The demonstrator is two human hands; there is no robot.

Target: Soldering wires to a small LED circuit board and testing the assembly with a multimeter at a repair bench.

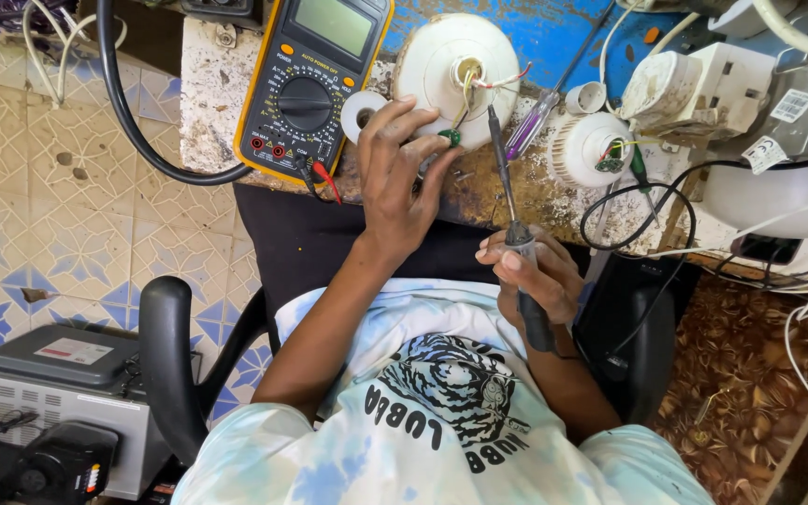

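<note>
The left hand (pixel 395 173) reaches forward over the worn worktop (pixel 217 103), its fingers curled around a small green part (pixel 450 137) at the end of thin wires that run out of a round white lamp housing (pixel 441 65); the fingertips cover most of the part, so its shape is hard to make out. The right hand (pixel 530 276) is clenched around the dark handle of a soldering iron (pixel 507 182), which stands nearly upright with its tip close beside the green part; whether the tip touches it cannot be told. The lower end of the handle is hidden behind the hand and wrist. A yellow multimeter (pixel 315 79) lies on the worktop to the left of the lamp housing, its top edge cut off by the frame, with a red probe lead (pixel 327 182) hanging over the front edge. A small roll of white tape (pixel 362 110) sits between the meter and the left hand, partly covered by the fingers. To the right lie a purple-handled screwdriver (pixel 530 126) and a second white lamp base (pixel 586 148) with its own little green board. A tangle of black and white cables at the far right runs out of view.
</note>
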